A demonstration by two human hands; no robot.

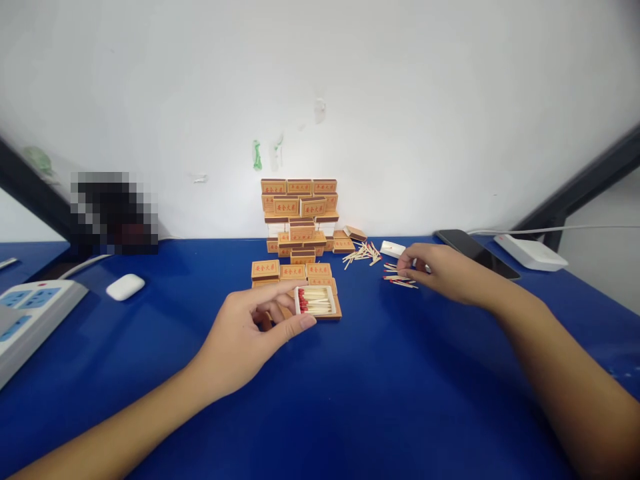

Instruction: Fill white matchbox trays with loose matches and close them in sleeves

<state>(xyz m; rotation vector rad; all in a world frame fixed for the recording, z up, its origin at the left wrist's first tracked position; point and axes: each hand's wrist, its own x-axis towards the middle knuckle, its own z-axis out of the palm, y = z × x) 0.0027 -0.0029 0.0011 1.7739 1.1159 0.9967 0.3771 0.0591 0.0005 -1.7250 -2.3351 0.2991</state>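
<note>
My left hand (250, 333) holds an open matchbox tray (317, 301) by its left end, thumb and fingers pinched round it; the tray lies on the blue table (350, 400) and holds red-tipped matches. My right hand (440, 270) rests further right, fingers curled over a small scatter of loose matches (400, 279), fingertips touching them. A white empty tray (393, 249) lies just behind that hand. More loose matches (361, 253) lie beside it.
A row of closed matchboxes (293, 270) sits behind the open tray, and a tall stack of matchboxes (300, 210) stands against the white wall. A white mouse (125, 287) and power strip (30, 313) lie left; a phone (475, 252) and white box (530, 252) right.
</note>
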